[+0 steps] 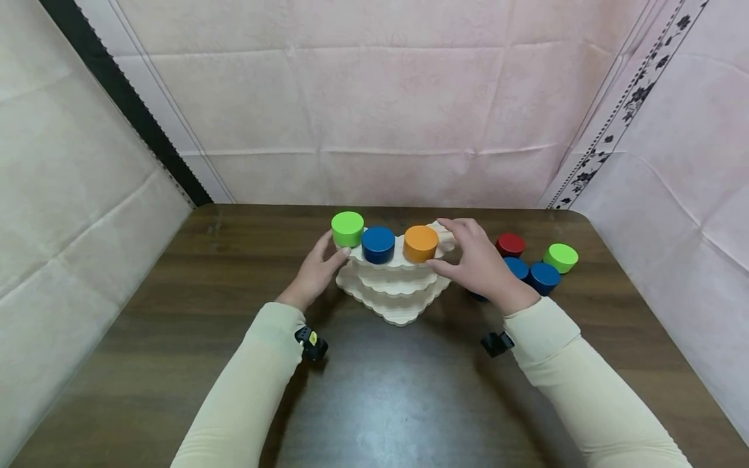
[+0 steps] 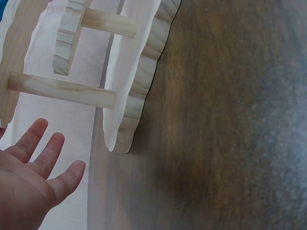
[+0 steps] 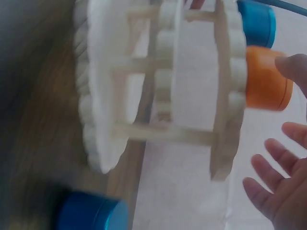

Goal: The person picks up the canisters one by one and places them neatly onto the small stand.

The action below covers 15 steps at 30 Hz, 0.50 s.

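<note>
A pale wooden tiered stand [image 1: 394, 283] with scalloped edges rises from the table, its shelves joined by round posts. On its top shelf, from left to right, are a green canister [image 1: 348, 229], a blue canister [image 1: 378, 245] and an orange canister [image 1: 420, 244]. My left hand [image 1: 316, 270] pinches the green canister low down at the left end; its other fingers [image 2: 55, 148] spread apart from the stand. Beside the orange canister is my right hand [image 1: 476, 263], its fingers spread loosely and its thumb close to the canister; contact is hard to tell.
Right of the stand, partly behind my right hand, stand a red canister [image 1: 511, 244], a light green canister [image 1: 560, 258] and several blue ones [image 1: 544, 278]. The brown wooden table [image 1: 246, 273] meets pale cloth hangings [image 1: 380, 123] at its back and sides.
</note>
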Each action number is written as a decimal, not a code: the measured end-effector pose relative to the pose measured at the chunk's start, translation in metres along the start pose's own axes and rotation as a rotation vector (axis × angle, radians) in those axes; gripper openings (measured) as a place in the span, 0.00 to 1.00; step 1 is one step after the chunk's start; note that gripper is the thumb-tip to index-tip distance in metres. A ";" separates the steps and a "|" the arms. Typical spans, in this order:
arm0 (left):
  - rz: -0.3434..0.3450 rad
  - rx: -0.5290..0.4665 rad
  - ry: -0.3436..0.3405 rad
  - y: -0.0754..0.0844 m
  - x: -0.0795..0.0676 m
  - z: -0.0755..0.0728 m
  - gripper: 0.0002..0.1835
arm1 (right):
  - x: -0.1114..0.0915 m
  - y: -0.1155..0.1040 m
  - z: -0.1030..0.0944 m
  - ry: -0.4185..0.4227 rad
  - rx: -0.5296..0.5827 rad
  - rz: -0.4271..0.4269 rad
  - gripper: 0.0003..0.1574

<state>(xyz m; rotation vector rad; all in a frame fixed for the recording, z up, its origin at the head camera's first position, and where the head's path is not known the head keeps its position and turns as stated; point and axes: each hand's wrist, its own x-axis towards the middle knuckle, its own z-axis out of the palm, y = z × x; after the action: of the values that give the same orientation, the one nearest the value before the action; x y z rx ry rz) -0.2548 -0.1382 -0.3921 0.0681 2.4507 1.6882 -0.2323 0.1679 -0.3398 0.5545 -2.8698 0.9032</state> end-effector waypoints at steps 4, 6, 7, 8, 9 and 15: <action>-0.003 0.000 0.001 0.000 0.000 -0.001 0.40 | -0.006 0.013 -0.001 0.056 -0.064 -0.034 0.49; -0.001 0.002 0.000 0.000 -0.001 -0.001 0.40 | -0.010 0.020 -0.001 0.079 -0.090 -0.039 0.49; 0.000 0.004 -0.001 0.000 -0.001 -0.002 0.41 | -0.012 0.023 -0.002 0.085 -0.101 -0.035 0.48; 0.002 0.004 -0.002 0.000 -0.001 -0.002 0.41 | -0.013 0.027 -0.002 0.089 -0.111 -0.028 0.48; 0.004 0.004 -0.002 0.000 0.000 -0.001 0.41 | -0.015 0.030 -0.003 0.092 -0.121 -0.020 0.48; 0.004 0.001 -0.005 -0.001 0.001 -0.001 0.40 | -0.027 0.050 -0.007 0.101 -0.154 0.026 0.48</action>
<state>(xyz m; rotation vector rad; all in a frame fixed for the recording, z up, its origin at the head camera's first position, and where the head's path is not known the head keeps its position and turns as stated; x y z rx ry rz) -0.2556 -0.1389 -0.3928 0.0777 2.4495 1.6871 -0.2260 0.2182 -0.3657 0.4442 -2.8295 0.6842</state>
